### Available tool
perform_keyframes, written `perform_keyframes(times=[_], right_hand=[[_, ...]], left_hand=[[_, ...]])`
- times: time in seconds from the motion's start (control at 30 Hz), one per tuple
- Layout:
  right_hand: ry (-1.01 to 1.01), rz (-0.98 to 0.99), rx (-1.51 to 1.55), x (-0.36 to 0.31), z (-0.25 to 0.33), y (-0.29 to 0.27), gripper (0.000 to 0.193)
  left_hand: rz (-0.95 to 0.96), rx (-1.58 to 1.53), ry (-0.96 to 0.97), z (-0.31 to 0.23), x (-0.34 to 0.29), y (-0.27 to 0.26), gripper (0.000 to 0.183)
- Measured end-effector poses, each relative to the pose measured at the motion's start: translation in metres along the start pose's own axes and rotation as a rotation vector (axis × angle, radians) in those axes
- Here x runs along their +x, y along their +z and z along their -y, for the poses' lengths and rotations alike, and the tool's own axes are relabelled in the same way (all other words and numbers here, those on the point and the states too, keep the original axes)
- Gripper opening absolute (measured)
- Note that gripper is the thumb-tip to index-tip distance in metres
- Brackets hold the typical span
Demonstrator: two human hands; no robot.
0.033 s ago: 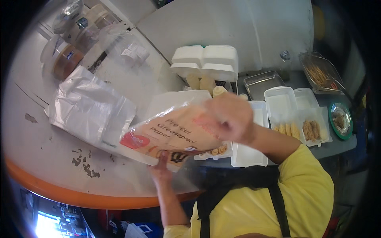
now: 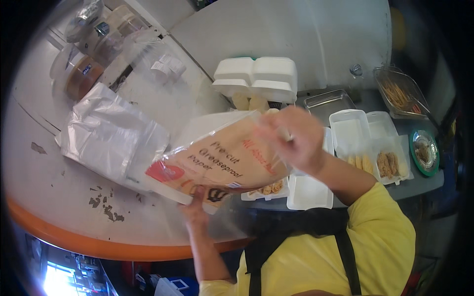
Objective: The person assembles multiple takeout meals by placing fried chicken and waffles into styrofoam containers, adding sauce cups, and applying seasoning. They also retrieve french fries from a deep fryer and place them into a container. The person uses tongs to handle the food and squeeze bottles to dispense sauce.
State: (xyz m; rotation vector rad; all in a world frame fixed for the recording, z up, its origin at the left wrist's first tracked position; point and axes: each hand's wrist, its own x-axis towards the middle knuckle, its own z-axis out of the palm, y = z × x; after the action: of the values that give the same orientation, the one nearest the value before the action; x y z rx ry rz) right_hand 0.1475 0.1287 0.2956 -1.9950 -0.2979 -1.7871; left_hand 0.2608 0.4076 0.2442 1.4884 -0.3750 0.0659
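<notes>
A flat pack of food-wrapping paper (image 2: 217, 158) in clear plastic, with a brown printed front, is held tilted over the counter. My left hand (image 2: 195, 209) grips its lower edge, the thumb across the front. At the upper right corner my right hand (image 2: 296, 140) is curled, its fingertips blurred against the pack's edge. What those fingers pinch cannot be made out. Just below this corner, an open white foam box with fried food (image 2: 271, 189) is partly covered by the pack. White sheet edges (image 2: 170, 191) show along the pack's lower left side.
Clear plastic bags (image 2: 106, 130) lie on the left counter, with lidded jars (image 2: 84, 74) behind. White foam boxes (image 2: 256, 74) are stacked at the back. Rightward are open boxes of fried food (image 2: 387, 163), a metal tray (image 2: 330, 101), a skewer container (image 2: 400, 93) and a green-rimmed plate (image 2: 424, 153).
The pack's front has turned more fully into view and its lower left end has shifted slightly left. My right hand has moved a little right; the left hand keeps its grip.
</notes>
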Motion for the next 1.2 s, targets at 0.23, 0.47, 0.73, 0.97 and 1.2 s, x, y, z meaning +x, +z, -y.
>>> perform_keyframes(times=[0.23,0.47,0.73,0.97,1.2], right_hand=[[0.961,0.055,0.747,-0.048,-0.084,-0.003,0.033],[1.196,0.079,1.431,-0.118,-0.124,0.027,0.066],[1.130,0.582,0.883,-0.123,-0.067,0.035,0.103],[0.397,0.626,0.621,-0.096,-0.022,0.015,0.120],[0.421,0.529,0.888,-0.090,-0.003,0.011,0.119]], left_hand=[[0.148,0.295,0.094,-0.040,0.031,0.043,0.033],[0.356,0.509,0.147,-0.063,0.023,0.043,0.021],[0.682,0.869,0.479,-0.079,-0.003,0.019,0.031],[0.946,0.830,0.596,-0.124,-0.040,0.020,0.037],[0.913,0.752,0.701,-0.144,-0.065,0.019,0.040]])
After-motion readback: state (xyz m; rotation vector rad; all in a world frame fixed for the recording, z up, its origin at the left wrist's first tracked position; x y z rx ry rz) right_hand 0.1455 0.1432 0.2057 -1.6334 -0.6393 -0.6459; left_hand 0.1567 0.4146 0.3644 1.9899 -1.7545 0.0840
